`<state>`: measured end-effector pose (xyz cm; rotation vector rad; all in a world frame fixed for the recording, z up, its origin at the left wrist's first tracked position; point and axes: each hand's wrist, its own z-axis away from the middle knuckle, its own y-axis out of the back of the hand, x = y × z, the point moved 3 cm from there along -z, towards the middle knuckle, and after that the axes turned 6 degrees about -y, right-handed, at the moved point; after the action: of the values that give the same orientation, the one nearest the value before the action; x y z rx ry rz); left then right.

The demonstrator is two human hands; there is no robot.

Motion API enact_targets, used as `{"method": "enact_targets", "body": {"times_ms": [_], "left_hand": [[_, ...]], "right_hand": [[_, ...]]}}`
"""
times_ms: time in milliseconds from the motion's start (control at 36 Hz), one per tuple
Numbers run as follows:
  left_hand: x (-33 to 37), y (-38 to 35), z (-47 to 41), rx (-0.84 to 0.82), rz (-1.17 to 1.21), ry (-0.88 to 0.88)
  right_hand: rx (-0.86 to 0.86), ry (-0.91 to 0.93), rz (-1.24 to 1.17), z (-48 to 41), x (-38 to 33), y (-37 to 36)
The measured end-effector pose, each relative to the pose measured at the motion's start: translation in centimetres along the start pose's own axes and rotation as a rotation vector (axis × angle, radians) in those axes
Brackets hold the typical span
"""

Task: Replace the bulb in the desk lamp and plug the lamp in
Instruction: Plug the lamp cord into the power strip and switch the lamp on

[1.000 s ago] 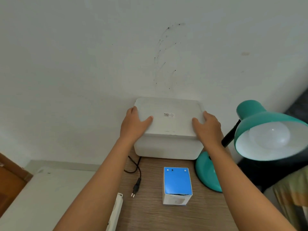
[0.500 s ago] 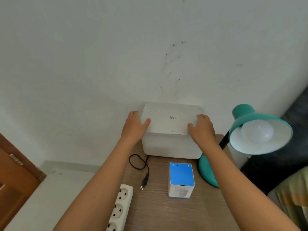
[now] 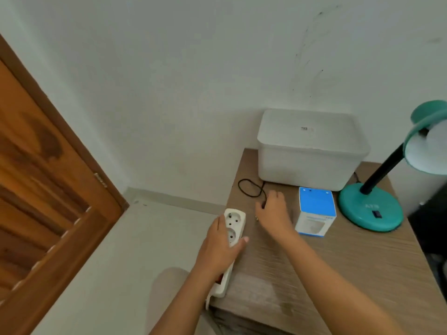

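Observation:
The teal desk lamp (image 3: 370,210) stands at the table's right, its shade (image 3: 422,163) tilted, with a white bulb (image 3: 436,132) inside. Its black cord (image 3: 250,189) loops on the table in front of the white bin and runs into my right hand (image 3: 273,215). That hand is closed over the plug, which is mostly hidden. My left hand (image 3: 220,247) grips a white power strip (image 3: 234,226) at the table's left edge, sockets facing up. A blue and white bulb box (image 3: 315,212) stands between my right hand and the lamp base.
A white lidded storage bin (image 3: 309,151) sits against the wall at the back of the wooden table (image 3: 338,274). A brown wooden door (image 3: 43,189) fills the left side. Pale floor (image 3: 135,238) lies between door and table.
Both hands left the bin's lid. My left hand came down onto the power strip and my right hand onto the plug. The view swung left and down.

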<state>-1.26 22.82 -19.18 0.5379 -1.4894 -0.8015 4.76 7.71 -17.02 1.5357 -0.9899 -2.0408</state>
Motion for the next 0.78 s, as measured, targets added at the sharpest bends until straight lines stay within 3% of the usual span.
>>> {"method": "enact_targets", "body": {"times_ms": [278, 667, 778], "left_hand": [[-1.1, -1.3, 0.0, 0.087, -0.028, -0.012], [-1.3, -1.4, 0.0, 0.138, -0.024, -0.017], [-1.3, -1.3, 0.0, 0.133, -0.009, -0.014]], "right_hand": [[-0.040, -0.163, -0.152, -2.4, 0.7, -2.2], [-0.187, -0.152, -0.153, -2.0, 0.5, -2.9], [-0.095, -0.095, -0.259, -1.9, 0.1, -1.5]]}}
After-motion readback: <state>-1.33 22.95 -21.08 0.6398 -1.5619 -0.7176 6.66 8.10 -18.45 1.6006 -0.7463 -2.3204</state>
